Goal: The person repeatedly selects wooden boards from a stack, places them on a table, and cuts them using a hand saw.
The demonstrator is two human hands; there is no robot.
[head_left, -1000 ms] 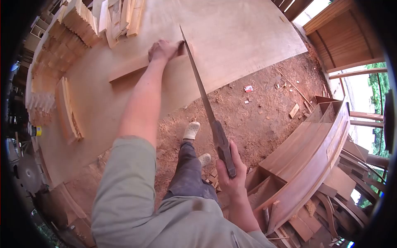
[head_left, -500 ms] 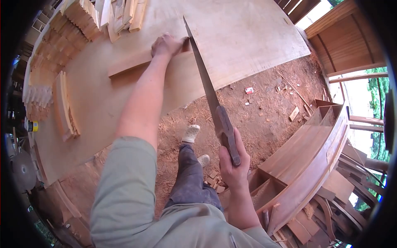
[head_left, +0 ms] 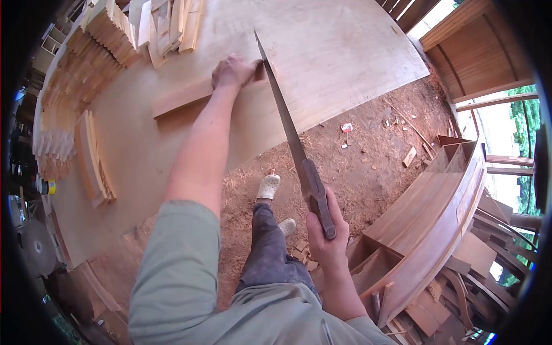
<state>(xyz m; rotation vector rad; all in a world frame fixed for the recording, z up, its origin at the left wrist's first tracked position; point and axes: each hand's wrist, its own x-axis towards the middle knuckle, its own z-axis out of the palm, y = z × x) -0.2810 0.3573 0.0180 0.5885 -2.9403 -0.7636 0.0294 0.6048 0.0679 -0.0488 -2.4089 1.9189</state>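
My right hand (head_left: 330,237) is closed around the dark handle of a handsaw (head_left: 286,115). The saw's long blade slants up and away, crossing the right end of a wooden board (head_left: 183,99) that lies on a large plywood sheet. My left hand (head_left: 234,72) is wrapped over this board and presses it down, with the thumb side close to the blade. How deep the teeth sit in the wood cannot be made out.
Stacked wood pieces (head_left: 86,75) line the plywood sheet's (head_left: 345,46) left side, with loose strips (head_left: 95,158) nearer me. A wooden cabinet frame (head_left: 414,224) stands at the right. Shavings and offcuts litter the dirt floor (head_left: 368,155). A circular blade (head_left: 38,247) is at far left.
The whole view has shifted slightly, so the board and both hands appear a little lower. The left hand stays on the board and the saw remains at its right end.
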